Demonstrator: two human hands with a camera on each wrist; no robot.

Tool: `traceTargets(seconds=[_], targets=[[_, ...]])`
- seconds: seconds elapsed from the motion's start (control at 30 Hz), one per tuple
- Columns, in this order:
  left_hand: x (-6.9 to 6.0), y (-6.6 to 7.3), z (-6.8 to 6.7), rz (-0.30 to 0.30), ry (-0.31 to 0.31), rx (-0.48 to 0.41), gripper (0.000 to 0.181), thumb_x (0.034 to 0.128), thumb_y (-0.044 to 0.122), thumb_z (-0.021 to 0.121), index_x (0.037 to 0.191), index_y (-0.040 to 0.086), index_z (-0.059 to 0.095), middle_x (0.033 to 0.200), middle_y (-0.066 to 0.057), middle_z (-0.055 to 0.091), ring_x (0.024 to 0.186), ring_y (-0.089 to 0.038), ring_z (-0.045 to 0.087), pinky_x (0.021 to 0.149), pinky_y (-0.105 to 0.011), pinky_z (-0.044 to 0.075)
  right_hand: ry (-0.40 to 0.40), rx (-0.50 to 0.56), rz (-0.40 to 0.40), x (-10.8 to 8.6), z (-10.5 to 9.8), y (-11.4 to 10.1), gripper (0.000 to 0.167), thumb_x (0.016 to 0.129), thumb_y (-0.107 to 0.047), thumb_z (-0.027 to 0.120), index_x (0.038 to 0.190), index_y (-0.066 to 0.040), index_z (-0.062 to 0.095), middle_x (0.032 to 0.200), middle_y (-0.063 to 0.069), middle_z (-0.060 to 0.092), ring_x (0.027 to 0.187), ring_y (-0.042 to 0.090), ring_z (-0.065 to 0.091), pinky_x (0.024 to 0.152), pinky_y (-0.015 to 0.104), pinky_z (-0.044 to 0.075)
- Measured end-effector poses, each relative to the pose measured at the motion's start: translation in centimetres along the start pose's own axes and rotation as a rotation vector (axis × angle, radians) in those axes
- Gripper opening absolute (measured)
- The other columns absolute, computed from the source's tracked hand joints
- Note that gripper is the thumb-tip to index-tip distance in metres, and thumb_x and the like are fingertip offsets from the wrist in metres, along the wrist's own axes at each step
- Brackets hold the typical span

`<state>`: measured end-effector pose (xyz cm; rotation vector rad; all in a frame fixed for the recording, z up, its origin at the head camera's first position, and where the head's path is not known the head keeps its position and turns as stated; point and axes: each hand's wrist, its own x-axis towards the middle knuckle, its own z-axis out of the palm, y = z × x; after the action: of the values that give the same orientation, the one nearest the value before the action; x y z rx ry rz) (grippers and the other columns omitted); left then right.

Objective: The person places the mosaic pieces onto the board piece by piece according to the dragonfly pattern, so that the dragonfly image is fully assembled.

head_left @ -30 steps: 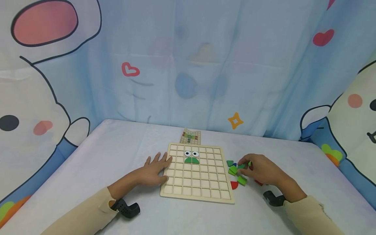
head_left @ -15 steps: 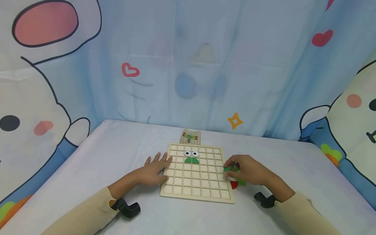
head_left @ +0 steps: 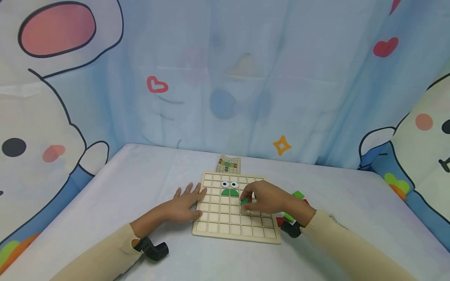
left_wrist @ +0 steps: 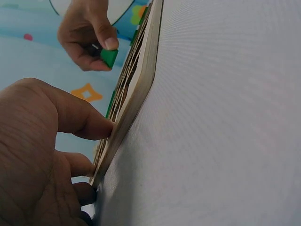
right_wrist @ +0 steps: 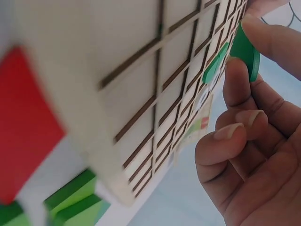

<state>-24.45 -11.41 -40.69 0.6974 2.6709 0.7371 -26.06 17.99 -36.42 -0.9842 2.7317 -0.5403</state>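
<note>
A pale wooden grid board lies flat on the table. My left hand rests at its left edge with spread fingers, the thumb touching the rim in the left wrist view. Between thumb and fingertips my right hand pinches a dark green tile with one rounded side, over the right-middle cells. Two eye tiles sit in the upper rows. Directly beneath them, two green rounded tiles form a half-round shape. The right hand covers part of the board's right side.
Behind the board lies a small patterned card. Several loose tiles are right of the board, among them a red tile and light green tiles, partly hidden by the right forearm. A printed curtain hangs behind the table.
My right hand has gone from the loose tiles leftward, across the board's right edge, to above the grid, carrying the green tile. The left hand has stayed in place.
</note>
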Motion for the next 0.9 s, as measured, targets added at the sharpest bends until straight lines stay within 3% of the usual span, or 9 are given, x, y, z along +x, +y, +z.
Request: traceTargets(seconds=[0.13,0.37,0.9], targets=[[0.0,0.0,0.0,0.005,-0.001,0.000,0.071,0.0955,0.026,0.054,0.157,0.009,0.022,0.166,-0.016,0.006,0.154,-0.037,-0.006,0.120,-0.061,-0.006,-0.001,0.000,-0.021,1.1,0.0,-0.3,0.017,0.089,-0.027,0.074,0.099,-0.014,0.072,0.084,-0.011,0.065,0.074,0.003,0.059,0.068,0.023,0.049],[-0.1,0.0,0.0,0.006,-0.001,0.010,0.071,0.0954,0.027,0.053,0.157,0.009,0.023,0.166,-0.017,0.006,0.154,-0.037,-0.005,0.120,-0.062,-0.005,0.020,-0.009,0.013,2.3,-0.1,-0.7,0.019,0.087,-0.027,0.075,0.099,-0.014,0.072,0.084,-0.009,0.066,0.078,0.006,0.061,0.074,0.026,0.051],[-0.2,-0.1,-0.1,0.013,-0.009,0.009,0.072,0.0951,0.027,0.053,0.157,0.009,0.022,0.165,-0.017,0.006,0.153,-0.038,-0.005,0.119,-0.062,-0.006,0.016,-0.001,0.025,3.5,0.4,-1.3,0.020,0.084,-0.027,0.078,0.098,-0.013,0.074,0.084,-0.010,0.068,0.078,0.004,0.061,0.072,0.025,0.051]])
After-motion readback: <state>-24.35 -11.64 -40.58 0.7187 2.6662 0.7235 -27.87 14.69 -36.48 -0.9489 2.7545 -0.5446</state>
